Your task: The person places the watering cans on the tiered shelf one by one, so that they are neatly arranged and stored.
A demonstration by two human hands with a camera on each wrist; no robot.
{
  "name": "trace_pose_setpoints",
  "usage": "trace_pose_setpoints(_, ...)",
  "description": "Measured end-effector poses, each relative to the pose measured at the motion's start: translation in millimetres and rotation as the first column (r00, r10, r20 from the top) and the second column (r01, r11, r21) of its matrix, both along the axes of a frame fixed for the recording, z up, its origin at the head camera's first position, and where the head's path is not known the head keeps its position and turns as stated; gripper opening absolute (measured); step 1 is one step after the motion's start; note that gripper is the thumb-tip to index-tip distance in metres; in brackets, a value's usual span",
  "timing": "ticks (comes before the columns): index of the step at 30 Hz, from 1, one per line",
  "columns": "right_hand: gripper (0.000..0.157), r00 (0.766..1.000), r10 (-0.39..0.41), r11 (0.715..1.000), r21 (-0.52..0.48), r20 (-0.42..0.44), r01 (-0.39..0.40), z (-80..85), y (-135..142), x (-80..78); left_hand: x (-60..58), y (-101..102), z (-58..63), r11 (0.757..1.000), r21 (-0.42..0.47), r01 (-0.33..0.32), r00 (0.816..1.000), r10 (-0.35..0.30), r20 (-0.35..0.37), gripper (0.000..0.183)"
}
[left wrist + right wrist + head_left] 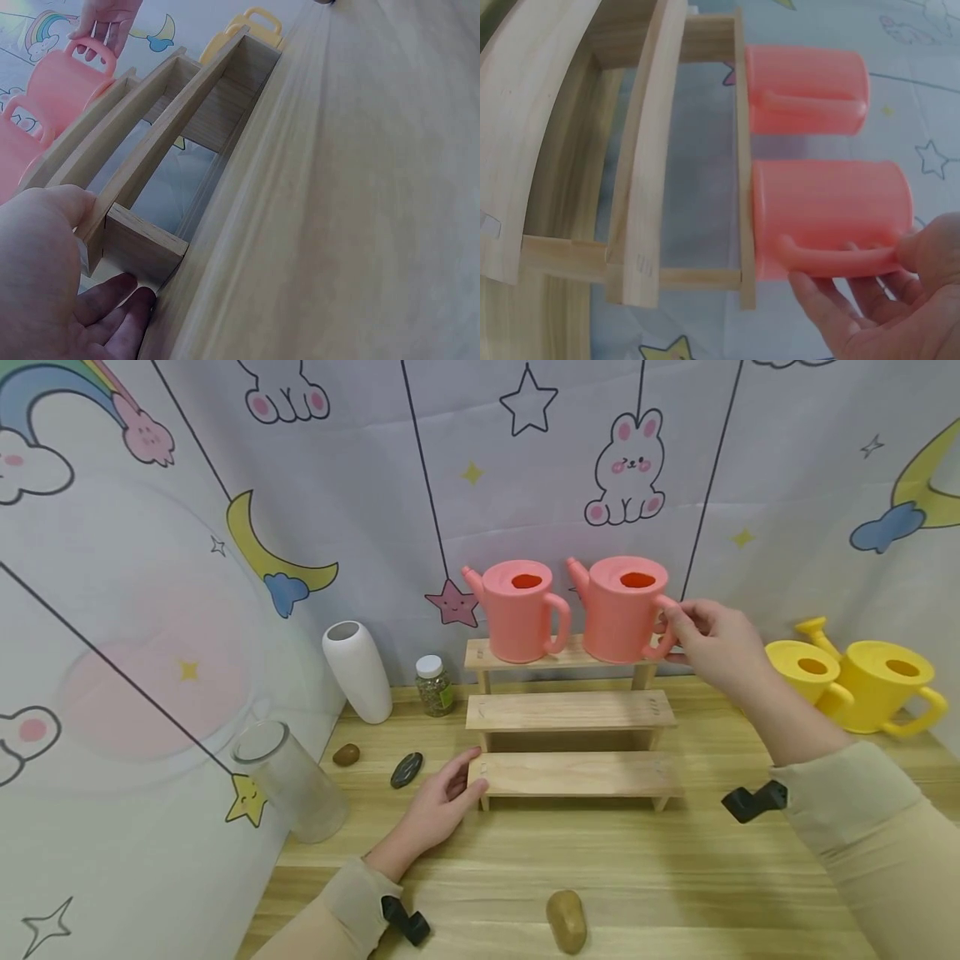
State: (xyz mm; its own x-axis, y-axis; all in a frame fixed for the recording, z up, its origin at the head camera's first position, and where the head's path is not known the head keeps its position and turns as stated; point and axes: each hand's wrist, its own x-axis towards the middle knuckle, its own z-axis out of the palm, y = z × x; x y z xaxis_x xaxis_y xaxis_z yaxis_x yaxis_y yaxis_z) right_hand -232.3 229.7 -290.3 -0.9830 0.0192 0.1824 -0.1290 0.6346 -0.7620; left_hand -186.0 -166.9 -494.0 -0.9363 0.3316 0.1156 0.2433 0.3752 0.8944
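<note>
A three-step wooden shelf (572, 774) stands on the table against the backdrop. Two pink watering cans sit side by side on its top step, spouts pointing left. My right hand (716, 639) pinches the handle of the right pink watering can (618, 610) between thumb and fingers; in the right wrist view that can's base (759, 217) is right at the top board. The left pink watering can (517, 614) stands free of both hands. My left hand (442, 797) grips the left end of the lowest step, thumb on the board (101, 217) and fingers curled below by the leg.
Two yellow watering cans (873, 693) stand at the right. Left of the shelf are a white vase (358, 672), a jar with a white lid (434, 689), a glass vase (296, 789), a brown stone (346, 755) and a dark stone (407, 770). A tan stone (566, 922) lies in front.
</note>
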Motion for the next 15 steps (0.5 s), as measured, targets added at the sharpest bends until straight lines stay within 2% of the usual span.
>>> trace_pose_setpoints(7, 0.062, 1.000, 0.003, 1.000, -0.001, -0.017, -0.003, -0.7, 0.0, 1.5, -1.4, 0.0, -1.2, 1.000, 0.005, 0.002, 1.000, -0.002, 0.006, 0.060)
trace_pose_setpoints(15, 0.064, 1.000, 0.002, 1.000, -0.019, -0.009, -0.002, -1.9, -1.9, 2.5, -0.5, -0.6, -1.6, 1.000, 0.002, -0.003, 1.000, 0.003, 0.009, 0.060)
